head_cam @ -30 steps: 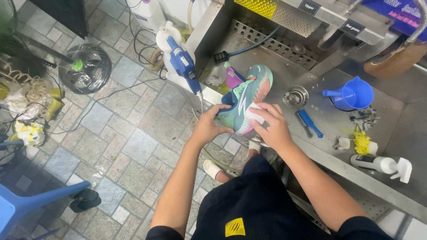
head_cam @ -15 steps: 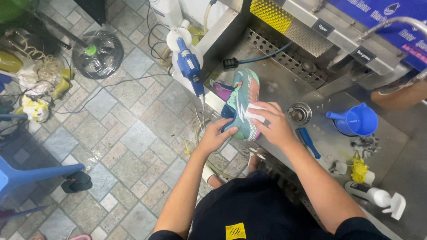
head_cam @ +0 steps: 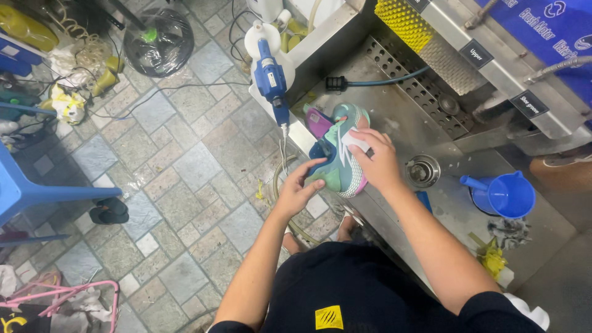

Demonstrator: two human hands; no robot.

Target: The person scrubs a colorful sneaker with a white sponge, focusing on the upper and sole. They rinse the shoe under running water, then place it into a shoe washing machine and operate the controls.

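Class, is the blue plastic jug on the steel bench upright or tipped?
Upright: the blue plastic jug stands on its base, open mouth facing up.

My left hand (head_cam: 300, 188) cupping teal sneaker (head_cam: 338, 157) at its end over steel sink (head_cam: 394, 123) edge. My right hand (head_cam: 377, 161) pressing white sponge (head_cam: 355, 141) against sneaker's side. Blue scoop (head_cam: 502, 194) sitting near, blue spray gun (head_cam: 270, 77) beside sink.

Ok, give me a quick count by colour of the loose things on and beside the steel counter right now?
Teal and pink: 1, the sneaker held by left hand and right hand
White: 1, sponge
Blue: 2, jug, spray gun
Yellow: 1, brush
Total: 5
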